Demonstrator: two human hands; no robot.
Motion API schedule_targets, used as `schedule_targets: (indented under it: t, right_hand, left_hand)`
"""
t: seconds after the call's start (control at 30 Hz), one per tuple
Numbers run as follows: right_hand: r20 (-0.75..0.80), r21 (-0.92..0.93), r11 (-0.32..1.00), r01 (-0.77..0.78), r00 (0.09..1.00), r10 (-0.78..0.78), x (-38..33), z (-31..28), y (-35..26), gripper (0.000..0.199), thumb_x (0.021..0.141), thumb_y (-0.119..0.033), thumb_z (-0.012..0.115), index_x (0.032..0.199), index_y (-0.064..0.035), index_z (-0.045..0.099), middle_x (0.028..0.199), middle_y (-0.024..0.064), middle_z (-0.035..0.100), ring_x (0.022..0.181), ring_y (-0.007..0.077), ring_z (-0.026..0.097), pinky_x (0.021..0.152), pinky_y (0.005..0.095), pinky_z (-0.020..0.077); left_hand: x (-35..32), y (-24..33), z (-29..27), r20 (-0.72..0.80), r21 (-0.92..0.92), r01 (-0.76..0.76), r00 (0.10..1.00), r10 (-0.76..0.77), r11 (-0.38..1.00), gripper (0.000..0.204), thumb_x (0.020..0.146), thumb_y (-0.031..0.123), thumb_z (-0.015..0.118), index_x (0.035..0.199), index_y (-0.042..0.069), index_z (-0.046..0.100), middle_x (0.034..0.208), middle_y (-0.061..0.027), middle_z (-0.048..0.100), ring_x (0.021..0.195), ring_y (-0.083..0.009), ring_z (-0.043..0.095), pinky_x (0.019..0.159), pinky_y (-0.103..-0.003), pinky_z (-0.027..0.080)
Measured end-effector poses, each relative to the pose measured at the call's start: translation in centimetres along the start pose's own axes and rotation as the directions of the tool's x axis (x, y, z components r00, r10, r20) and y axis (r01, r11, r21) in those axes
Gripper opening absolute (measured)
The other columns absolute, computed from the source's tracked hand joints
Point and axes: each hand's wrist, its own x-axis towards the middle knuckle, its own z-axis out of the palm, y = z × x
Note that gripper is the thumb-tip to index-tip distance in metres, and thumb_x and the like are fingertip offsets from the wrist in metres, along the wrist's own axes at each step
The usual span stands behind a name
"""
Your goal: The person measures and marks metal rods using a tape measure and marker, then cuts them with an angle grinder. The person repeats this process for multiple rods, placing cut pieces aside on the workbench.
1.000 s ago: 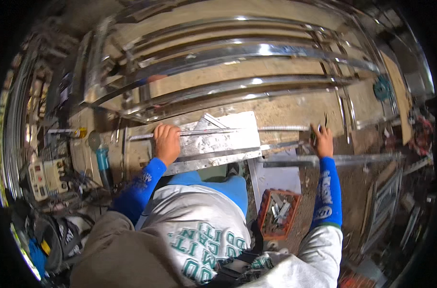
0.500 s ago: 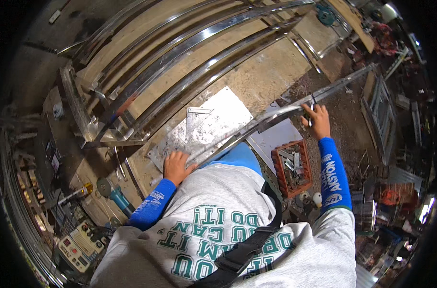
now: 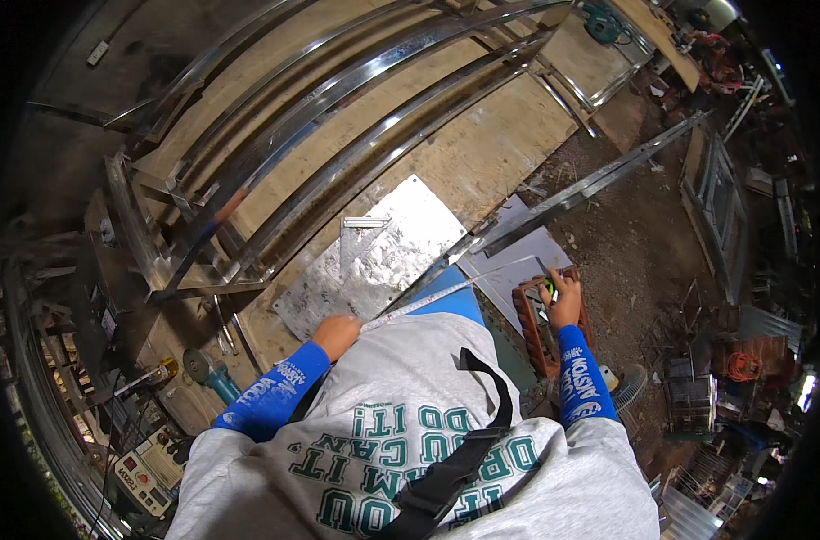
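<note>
Close to my waist, my left hand (image 3: 338, 335) is closed at the end of a pulled-out tape measure blade (image 3: 432, 297). The blade runs up to the right across my blue-clad leg. At its other end my right hand (image 3: 565, 297) grips the tape measure (image 3: 549, 286), whose green case shows in part between the fingers. A thin dark stick-like thing pokes up from that hand; its kind is unclear. Beyond the blade a long metal bar (image 3: 599, 180) slants to the far right. The left hand is by the lower edge of a shiny metal plate (image 3: 392, 243) bearing a try square (image 3: 365, 223).
A large metal frame (image 3: 311, 112) lies across the wooden table (image 3: 509, 117). A reddish crate (image 3: 536, 333) stands below my right hand. At left are an angle grinder (image 3: 214, 376) and a control box with knobs (image 3: 149, 472). Another metal frame (image 3: 714, 211) leans at right.
My right hand has moved from beside the metal bar down and left, near the crate. My left hand has closed from lying spread by the plate. The tape blade now stretches between both hands.
</note>
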Motion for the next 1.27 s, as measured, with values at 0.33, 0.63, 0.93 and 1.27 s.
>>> schedule_targets:
  t: [0.33, 0.63, 0.93, 1.27]
  right_hand:
    - [0.064, 0.098, 0.994, -0.056, 0.997, 0.050, -1.6, 4.3, 0.8, 0.051, 0.087, -0.032, 0.081, 0.136, -0.0183, 0.074, 0.104, 0.0210, 0.067, 0.105, 0.0417, 0.060, 0.095, 0.0526, 0.0502]
    - [0.040, 0.130, 0.965, -0.226, 0.974, 0.223, -5.6, 3.3, 0.2, 0.050, 0.087, -0.039, 0.081, 0.132, -0.0205, 0.075, 0.103, 0.0169, 0.068, 0.101, 0.0378, 0.058, 0.091, 0.0496, 0.0498]
    - [-0.024, -0.025, 0.991, -0.131, 0.991, 0.130, -12.5, -3.5, -3.8, 0.052, 0.087, -0.040, 0.079, 0.135, -0.0245, 0.070, 0.105, 0.0133, 0.064, 0.099, 0.0356, 0.056, 0.087, 0.0491, 0.0479]
    - [-0.065, -0.050, 0.995, -0.082, 0.995, 0.079, -14.0, -4.4, -9.4, 0.054, 0.091, -0.047, 0.075, 0.139, -0.0225, 0.070, 0.102, 0.0129, 0.060, 0.099, 0.0332, 0.054, 0.090, 0.0479, 0.0467]
  left_hand:
    - [4.0, -1.1, 0.5, 0.436, 0.082, 0.047, 0.897, -0.079, 0.996, 0.030, 0.086, 0.029, 0.073, 0.088, 0.000, 0.081, 0.092, -0.0252, 0.077, 0.091, -0.0447, 0.077, 0.078, -0.054, 0.061]
    - [3.5, -2.6, -10.0, 0.722, -0.295, 0.166, 0.683, 0.106, 0.941, 0.034, 0.094, 0.034, 0.074, 0.096, 0.000, 0.073, 0.078, -0.0135, 0.070, 0.074, -0.0203, 0.065, 0.071, -0.043, 0.054]
    - [0.0, -11.4, -8.7, 0.451, -0.466, -0.027, 0.853, 0.264, 0.885, 0.026, 0.090, 0.012, 0.074, 0.113, 0.000, 0.076, 0.097, -0.0177, 0.079, 0.093, -0.0155, 0.069, 0.086, -0.036, 0.055]
    - [-2.4, -7.7, -10.3, 0.238, -0.452, -0.019, 0.961, 0.141, 0.892, 0.027, 0.093, 0.025, 0.076, 0.103, 0.000, 0.074, 0.074, -0.0131, 0.066, 0.065, -0.0213, 0.058, 0.065, -0.039, 0.049]
